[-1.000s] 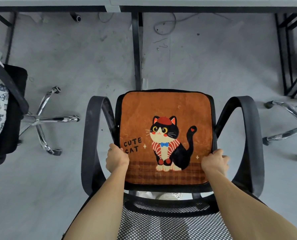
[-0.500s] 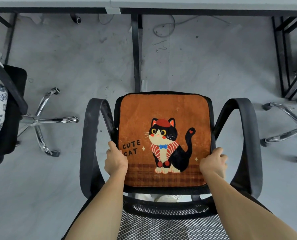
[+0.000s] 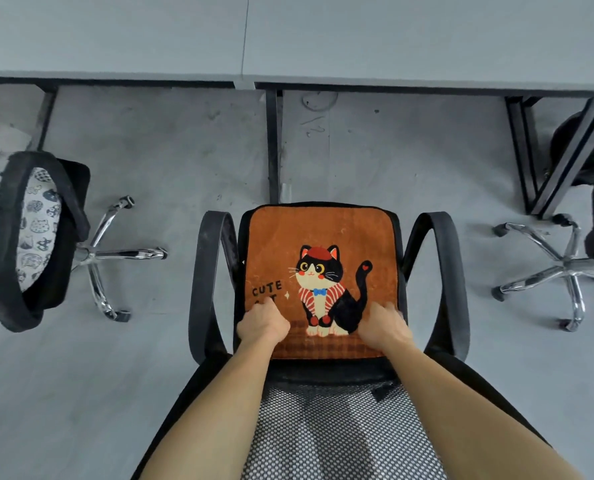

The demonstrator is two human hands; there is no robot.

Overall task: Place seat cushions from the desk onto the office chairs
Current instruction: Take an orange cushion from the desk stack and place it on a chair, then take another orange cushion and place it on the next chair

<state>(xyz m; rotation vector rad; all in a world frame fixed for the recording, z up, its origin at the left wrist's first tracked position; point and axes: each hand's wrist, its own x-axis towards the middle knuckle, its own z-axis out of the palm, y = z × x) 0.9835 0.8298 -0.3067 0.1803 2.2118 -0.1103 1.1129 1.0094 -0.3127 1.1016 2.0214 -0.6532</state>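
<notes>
Since the orange cat cushion (image 3: 323, 271) already lies flat on the seat of the office chair (image 3: 326, 370), between the two armrests (image 3: 205, 282), what is left, I judge, is squaring and smoothing it, not carrying it. Your left hand (image 3: 262, 325) sits on the near left corner over the lettering. Its fingers look curled, but I cannot tell whether that grip pinches fabric or only leans on it. Your right hand (image 3: 383, 329) rests on the near right part beside the cat's body. Its fingers reach forward over the pile, a flat, loose grip that presses rather than holds, as far as the blur allows.

Press down and outward with both palms evenly so the plush does not bunch. A black rim of seat shows all round, so keep it even left and right. A strip of seat shows between the near edge and the mesh backrest (image 3: 340, 431); slide the cushion toward you if you want it snug there. Lift both hands straight up so nothing drags.

To the left, a second chair (image 3: 8, 237) carries a patterned cushion (image 3: 36, 233). The bench (image 3: 288, 36) beyond shows a bare grey top.
</notes>
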